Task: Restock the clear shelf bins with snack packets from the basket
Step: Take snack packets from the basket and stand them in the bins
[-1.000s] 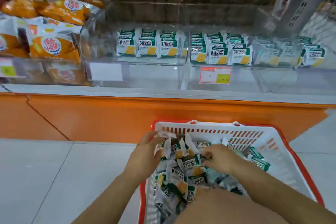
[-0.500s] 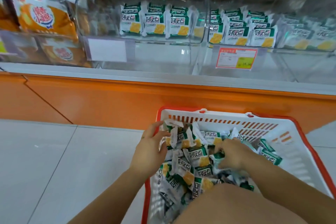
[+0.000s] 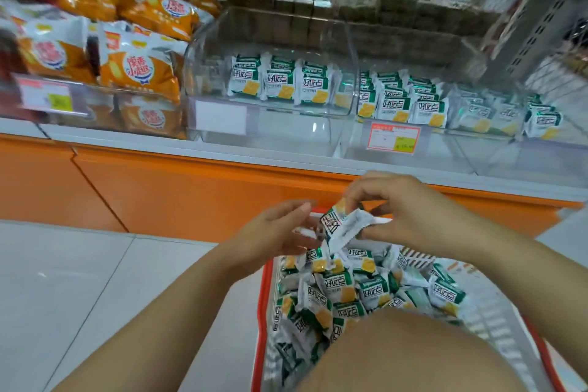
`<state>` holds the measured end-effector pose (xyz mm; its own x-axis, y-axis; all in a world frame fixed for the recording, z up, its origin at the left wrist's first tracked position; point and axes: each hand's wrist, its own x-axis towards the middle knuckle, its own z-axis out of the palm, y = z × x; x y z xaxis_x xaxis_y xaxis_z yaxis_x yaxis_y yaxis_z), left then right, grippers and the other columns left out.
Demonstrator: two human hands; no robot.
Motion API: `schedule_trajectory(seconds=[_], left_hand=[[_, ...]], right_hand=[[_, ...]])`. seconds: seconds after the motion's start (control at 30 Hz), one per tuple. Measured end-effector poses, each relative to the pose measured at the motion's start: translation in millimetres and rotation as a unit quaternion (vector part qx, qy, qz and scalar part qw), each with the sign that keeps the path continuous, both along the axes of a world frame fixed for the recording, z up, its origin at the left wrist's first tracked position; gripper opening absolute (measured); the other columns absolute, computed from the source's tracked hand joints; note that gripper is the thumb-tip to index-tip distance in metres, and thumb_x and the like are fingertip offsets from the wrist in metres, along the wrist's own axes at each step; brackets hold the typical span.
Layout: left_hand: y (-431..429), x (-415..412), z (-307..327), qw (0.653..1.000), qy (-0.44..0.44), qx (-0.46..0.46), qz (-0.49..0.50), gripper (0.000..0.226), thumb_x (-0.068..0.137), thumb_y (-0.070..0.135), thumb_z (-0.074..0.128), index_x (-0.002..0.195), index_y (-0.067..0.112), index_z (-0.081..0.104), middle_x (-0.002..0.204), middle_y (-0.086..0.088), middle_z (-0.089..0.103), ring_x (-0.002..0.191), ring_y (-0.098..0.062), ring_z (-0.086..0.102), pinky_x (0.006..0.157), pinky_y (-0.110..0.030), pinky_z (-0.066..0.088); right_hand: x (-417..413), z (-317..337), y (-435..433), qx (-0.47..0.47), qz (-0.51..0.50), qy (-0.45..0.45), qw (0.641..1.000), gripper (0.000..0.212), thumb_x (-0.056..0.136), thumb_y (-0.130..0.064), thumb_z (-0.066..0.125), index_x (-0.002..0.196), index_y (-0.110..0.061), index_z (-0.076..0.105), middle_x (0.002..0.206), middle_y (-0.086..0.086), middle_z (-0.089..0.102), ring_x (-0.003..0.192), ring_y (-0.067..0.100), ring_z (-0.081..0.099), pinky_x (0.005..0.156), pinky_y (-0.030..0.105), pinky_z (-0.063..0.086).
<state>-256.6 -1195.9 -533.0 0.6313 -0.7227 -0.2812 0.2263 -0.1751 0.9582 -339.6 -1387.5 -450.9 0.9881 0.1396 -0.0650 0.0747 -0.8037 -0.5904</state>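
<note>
The clear bin (image 3: 286, 127) ahead has room in front of its row of packets (image 3: 280, 83); the basket (image 3: 265, 296) below is full. The left hand (image 3: 270, 232) and right hand (image 3: 404, 213) both pinch a small bunch of packets (image 3: 343, 226) just above it. It is best to square these label-forward, then stand them against that row.

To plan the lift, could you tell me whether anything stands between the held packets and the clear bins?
Nothing loose does. The left hand and right hand hold packets above the basket; only the front wall of the clear bin stands ahead, probably to be cleared from above.
</note>
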Motion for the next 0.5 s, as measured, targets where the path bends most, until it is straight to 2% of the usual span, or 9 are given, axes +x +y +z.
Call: schedule_trajectory(seconds=[0.03, 0.1, 0.23, 0.3, 0.37, 0.43, 0.5], left_hand=[[3, -2, 6, 0.998, 0.048, -0.038, -0.009, 0.042, 0.093, 0.040, 0.050, 0.131, 0.023, 0.052, 0.111, -0.002, 0.066, 0.092, -0.019, 0.068, 0.093, -0.040, 0.052], [8, -4, 13, 0.992, 0.084, -0.093, -0.028, 0.043, 0.089, 0.036, 0.059, 0.130, 0.022, 0.055, 0.113, -0.010, 0.064, 0.094, -0.026, 0.064, 0.096, -0.045, 0.049], [16, -9, 27, 0.986, 0.060, -0.152, 0.009, 0.045, 0.085, 0.020, 0.066, 0.128, 0.018, 0.054, 0.111, -0.018, 0.065, 0.095, -0.027, 0.064, 0.085, -0.037, 0.054], [22, -9, 36, 0.985, 0.023, -0.160, 0.057, 0.048, 0.075, 0.020, 0.066, 0.121, 0.021, 0.056, 0.110, -0.014, 0.066, 0.089, -0.023, 0.067, 0.079, -0.033, 0.056], [27, -7, 44, 0.984, -0.047, -0.146, 0.086, 0.050, 0.069, 0.023, 0.070, 0.117, 0.025, 0.057, 0.116, -0.005, 0.065, 0.088, -0.023, 0.069, 0.081, -0.038, 0.056], [30, -4, 54, 0.981, -0.112, -0.125, 0.093, 0.046, 0.073, 0.021, 0.073, 0.115, 0.030, 0.058, 0.118, 0.001, 0.064, 0.091, -0.024, 0.070, 0.085, -0.043, 0.055], [29, -4, 66, 0.976, -0.153, -0.127, 0.092, 0.042, 0.080, 0.013, 0.070, 0.114, 0.034, 0.056, 0.119, 0.002, 0.063, 0.088, -0.019, 0.070, 0.083, -0.039, 0.056]], right_hand=[[-3, 7, 5, -0.008, 0.012, -0.016, 1.000, 0.025, 0.078, -0.016, 0.074, 0.084, -0.037, 0.061, 0.107, -0.014, 0.058, 0.100, 0.001, 0.057, 0.090, 0.022, 0.047], [-7, 18, 15, -0.028, 0.033, -0.048, 0.998, 0.035, 0.077, -0.011, 0.073, 0.082, -0.042, 0.058, 0.112, -0.020, 0.052, 0.103, -0.001, 0.054, 0.090, 0.013, 0.044], [-11, 30, 28, -0.054, 0.037, -0.074, 0.995, 0.038, 0.081, -0.009, 0.069, 0.089, -0.045, 0.059, 0.125, -0.030, 0.039, 0.109, -0.010, 0.048, 0.093, 0.006, 0.038], [-12, 37, 29, -0.008, 0.015, -0.054, 0.998, 0.032, 0.080, -0.015, 0.072, 0.095, -0.042, 0.062, 0.125, -0.027, 0.043, 0.107, -0.009, 0.051, 0.091, 0.010, 0.042], [-11, 45, 34, 0.090, -0.027, -0.023, 0.995, 0.029, 0.071, -0.029, 0.077, 0.096, -0.037, 0.064, 0.116, -0.015, 0.057, 0.096, 0.001, 0.062, 0.086, 0.022, 0.052], [-7, 48, 40, 0.157, -0.072, -0.009, 0.985, 0.038, 0.064, -0.038, 0.074, 0.100, -0.034, 0.059, 0.106, -0.010, 0.063, 0.082, 0.009, 0.067, 0.080, 0.033, 0.056], [2, 47, 44, 0.143, -0.086, -0.027, 0.986, 0.040, 0.072, -0.034, 0.073, 0.106, -0.039, 0.053, 0.101, -0.013, 0.057, 0.074, 0.010, 0.063, 0.077, 0.033, 0.056]])
